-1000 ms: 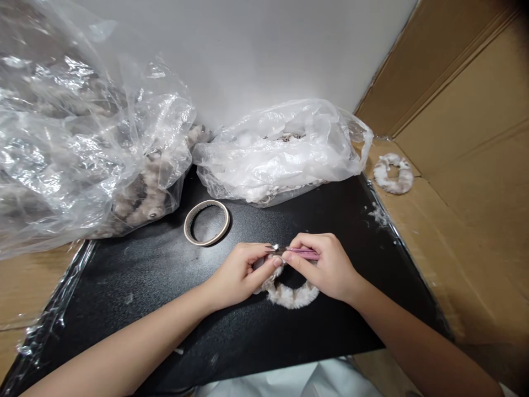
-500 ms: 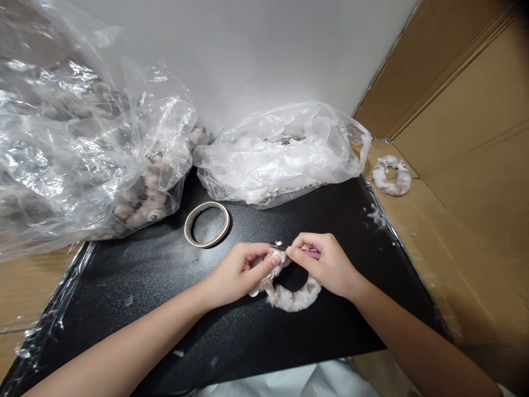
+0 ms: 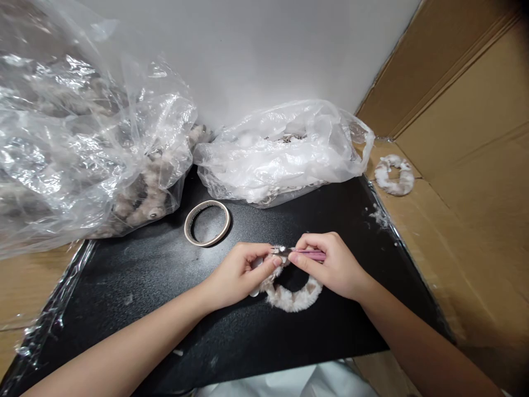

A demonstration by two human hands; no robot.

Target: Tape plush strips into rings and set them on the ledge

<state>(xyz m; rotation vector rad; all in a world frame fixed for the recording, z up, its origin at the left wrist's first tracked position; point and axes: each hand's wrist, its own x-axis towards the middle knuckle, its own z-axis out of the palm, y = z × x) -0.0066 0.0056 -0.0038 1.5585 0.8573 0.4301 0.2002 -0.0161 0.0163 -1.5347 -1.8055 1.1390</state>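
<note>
My left hand [image 3: 250, 273] pinches a fluffy beige-and-white plush ring [image 3: 295, 300] at its upper left, thumb on top. A white disc-like piece [image 3: 255, 291] shows below that hand, partly hidden. In my right hand [image 3: 326, 262], closed fingers hold a slim pink-handled tool [image 3: 313, 255] with a dark metal tip. Its tip points left and lies over the top of the ring, close to my left fingertips. White fluff shows around the tip. Exactly what kind of tool it is I cannot make out.
A large clear bag [image 3: 95, 165] of fluffy pieces stands at left. Behind the hands lies a smaller plastic bag [image 3: 281, 160]. A tape roll [image 3: 187, 223] rests on the black table [image 3: 165, 309]. Another plush ring [image 3: 394, 192] lies on the cardboard [image 3: 446, 220] at right.
My right hand has shifted slightly and turned the tool, so more of its pink handle and metal tip shows. My left hand and the ring stay almost still.
</note>
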